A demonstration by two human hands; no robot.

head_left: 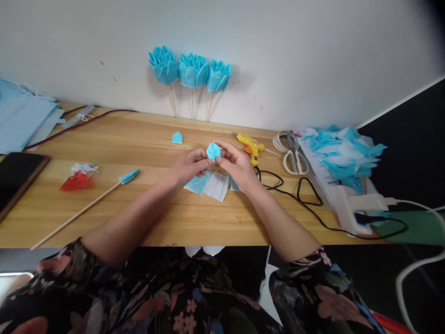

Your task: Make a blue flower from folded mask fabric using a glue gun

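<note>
Between the fingertips of my left hand (196,163) and my right hand (236,160) is a small folded blue petal (213,151) with creases meeting near its middle. Both hands pinch it from either side, above the table. Beneath them lie flat fabric pieces: a blue one (197,184) on the left, a white one (217,186), and another blue one (233,184) partly hidden by my right hand. A similar folded petal (177,138) rests on the wood beyond my left hand. On the left, a thin stick (78,214) tipped with a rolled blue bud (129,176) lies diagonally.
Several blue flowers (193,70) on sticks lean against the wall. Right of my hands are a yellow glue gun (251,144), its looping black cord, scissors (295,160), a blue-white scrap pile (344,150) and a power strip (347,213). Leftward: red wrapper (76,180), phone (21,176), masks (24,116).
</note>
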